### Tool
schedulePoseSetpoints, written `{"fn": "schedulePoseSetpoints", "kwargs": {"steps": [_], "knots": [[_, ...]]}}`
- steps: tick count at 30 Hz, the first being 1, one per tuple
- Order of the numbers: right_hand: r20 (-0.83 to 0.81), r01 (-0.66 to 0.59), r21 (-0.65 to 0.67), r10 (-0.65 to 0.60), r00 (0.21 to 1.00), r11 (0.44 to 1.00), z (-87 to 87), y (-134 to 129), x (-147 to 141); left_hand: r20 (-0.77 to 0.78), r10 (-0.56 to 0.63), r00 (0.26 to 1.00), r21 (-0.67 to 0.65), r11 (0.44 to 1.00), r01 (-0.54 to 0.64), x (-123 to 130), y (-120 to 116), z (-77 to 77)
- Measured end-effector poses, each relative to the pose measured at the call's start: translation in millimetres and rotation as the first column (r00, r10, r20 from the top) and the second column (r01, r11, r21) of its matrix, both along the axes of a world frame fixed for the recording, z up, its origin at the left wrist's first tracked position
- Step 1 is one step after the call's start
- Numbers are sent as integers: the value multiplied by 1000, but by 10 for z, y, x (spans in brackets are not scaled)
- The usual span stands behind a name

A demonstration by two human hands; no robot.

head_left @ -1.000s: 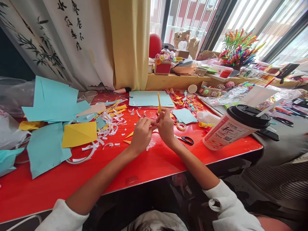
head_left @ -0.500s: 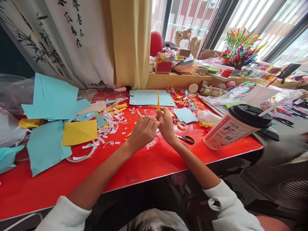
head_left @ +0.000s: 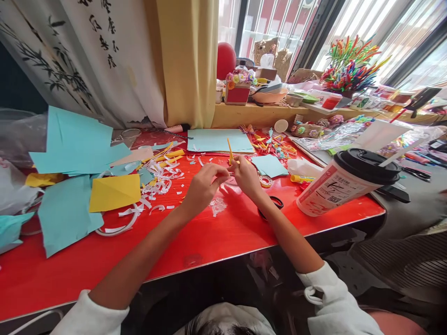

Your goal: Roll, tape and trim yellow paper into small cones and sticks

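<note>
Over the red table, my right hand (head_left: 247, 180) pinches a narrow, folded piece of yellow paper (head_left: 230, 148), whose pointed end stands up above the fingers. My left hand (head_left: 204, 187) is a little to its left, thumb and fingers bent together in a pinch; anything between the fingertips is too small to make out. A gap separates the two hands. Under my right forearm lies a pair of scissors with black handles (head_left: 277, 202), partly covered. A roll of tape (head_left: 265, 181) sits just right of my right hand.
White paper shreds (head_left: 164, 179), a yellow sheet (head_left: 115, 193) and blue sheets (head_left: 70, 209) spread over the left side. A blue paper stack (head_left: 220, 139) lies at the back. A tilted lidded cup (head_left: 328, 188) stands on the right near the table edge (head_left: 382, 213).
My left hand has moved apart from my right hand, to the left. The yellow paper in my right hand now leans slightly left. My right forearm covers more of the scissors.
</note>
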State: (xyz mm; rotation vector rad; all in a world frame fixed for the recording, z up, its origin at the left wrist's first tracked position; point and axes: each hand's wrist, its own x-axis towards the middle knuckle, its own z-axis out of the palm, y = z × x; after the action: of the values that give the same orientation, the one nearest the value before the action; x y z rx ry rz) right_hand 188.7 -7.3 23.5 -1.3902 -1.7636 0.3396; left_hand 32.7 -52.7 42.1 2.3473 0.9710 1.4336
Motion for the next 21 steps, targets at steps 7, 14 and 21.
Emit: {"fn": "schedulePoseSetpoints", "kwargs": {"steps": [7, 14, 21], "knots": [[141, -89, -12, 89, 986, 996, 28, -129, -133, 152, -31, 988, -291, 954, 75, -157, 85, 6], [47, -174, 12, 174, 984, 985, 40, -174, -161, 177, -65, 982, -323, 939, 120, -191, 129, -10], [-132, -261, 8, 259, 957, 965, 11, -194, -186, 160, -8, 987, -415, 907, 75, -225, 158, -13]]}}
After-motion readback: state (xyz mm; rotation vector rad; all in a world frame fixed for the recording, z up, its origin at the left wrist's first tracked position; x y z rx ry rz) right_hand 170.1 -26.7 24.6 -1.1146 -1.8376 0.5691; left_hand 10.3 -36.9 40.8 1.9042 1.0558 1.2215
